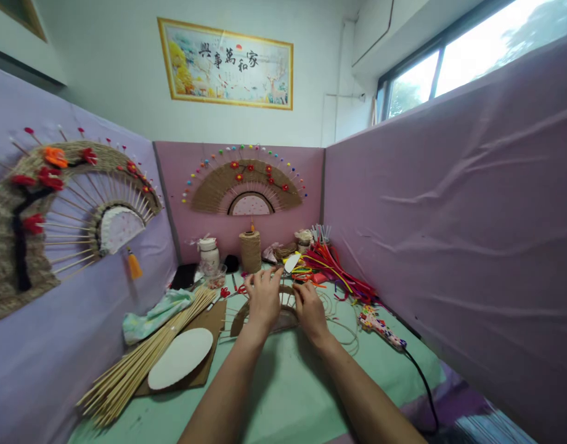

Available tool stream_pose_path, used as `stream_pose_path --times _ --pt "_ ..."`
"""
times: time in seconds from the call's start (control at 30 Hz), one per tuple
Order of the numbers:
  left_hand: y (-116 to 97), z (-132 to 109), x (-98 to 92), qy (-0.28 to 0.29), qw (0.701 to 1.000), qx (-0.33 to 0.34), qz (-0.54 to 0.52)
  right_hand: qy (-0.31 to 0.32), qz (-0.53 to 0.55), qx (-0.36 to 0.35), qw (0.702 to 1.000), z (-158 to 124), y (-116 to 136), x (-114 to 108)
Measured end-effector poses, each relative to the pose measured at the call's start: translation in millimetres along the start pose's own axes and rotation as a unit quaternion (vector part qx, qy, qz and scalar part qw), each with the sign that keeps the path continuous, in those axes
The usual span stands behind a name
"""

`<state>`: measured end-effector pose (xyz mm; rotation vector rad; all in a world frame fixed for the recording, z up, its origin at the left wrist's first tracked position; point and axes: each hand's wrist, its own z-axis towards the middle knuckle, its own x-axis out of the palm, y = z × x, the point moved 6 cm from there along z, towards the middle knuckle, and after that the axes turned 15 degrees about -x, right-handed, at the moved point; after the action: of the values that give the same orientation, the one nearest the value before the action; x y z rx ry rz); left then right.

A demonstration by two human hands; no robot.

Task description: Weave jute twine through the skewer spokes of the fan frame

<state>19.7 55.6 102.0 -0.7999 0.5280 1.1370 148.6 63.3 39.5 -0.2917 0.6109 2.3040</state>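
Observation:
A small half-round fan of thin sticks (240, 322), with brown twine woven across them, lies on the green tabletop between my hands. My left hand (264, 299) reaches over its upper left part, fingers bent and closed on the sticks. At the right of the fan, my right hand (310, 308) has thumb and fingers pinched together by the woven band, with loose twine (352, 338) trailing in loops beside it. My fingers partly hide the band, so the exact strand in the pinch is unclear.
Left lie bamboo sticks (145, 357), a white oval card (182, 359) and a cloth (156, 316). Behind stand a twine spool (251, 251) and a white jar (208, 256). Red pipe cleaners (341, 271) and a corded glue gun (380, 330) lie right. Finished fans (203, 194) hang on partitions.

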Motion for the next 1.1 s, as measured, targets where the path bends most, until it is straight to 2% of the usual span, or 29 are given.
stream_pose_path --times 0.1,0.2,0.37,0.53,0.9,1.0,1.1 --pt "-9.8 -6.9 -4.0 -0.053 0.998 0.015 0.020 -0.011 0.007 -0.001 1.000 -4.4 -1.3 2.5" --pt "-18.3 -14.4 -1.5 -0.079 0.996 0.034 0.016 -0.021 0.013 -0.004 1.000 -8.0 -1.8 1.9" --pt "-27.9 -27.8 14.6 -0.089 0.993 0.077 -0.016 -0.039 0.023 -0.020 0.999 -12.4 -1.4 -1.2" --pt "-27.4 -34.1 23.8 -0.096 0.993 0.069 0.003 -0.049 0.029 -0.033 0.998 -15.1 -2.6 -1.4" --pt "-25.7 -32.5 35.3 -0.051 0.994 0.069 0.064 -0.054 0.032 -0.051 0.997 -17.6 -2.2 -3.4" --pt "-27.4 -29.6 39.5 -0.014 0.995 0.080 0.065 -0.052 0.016 -0.056 0.997 -17.1 -2.2 -3.7" --pt "-27.4 -27.4 42.8 0.043 0.997 0.062 0.034 -0.046 -0.004 -0.049 0.998 -17.2 -2.9 -5.3"
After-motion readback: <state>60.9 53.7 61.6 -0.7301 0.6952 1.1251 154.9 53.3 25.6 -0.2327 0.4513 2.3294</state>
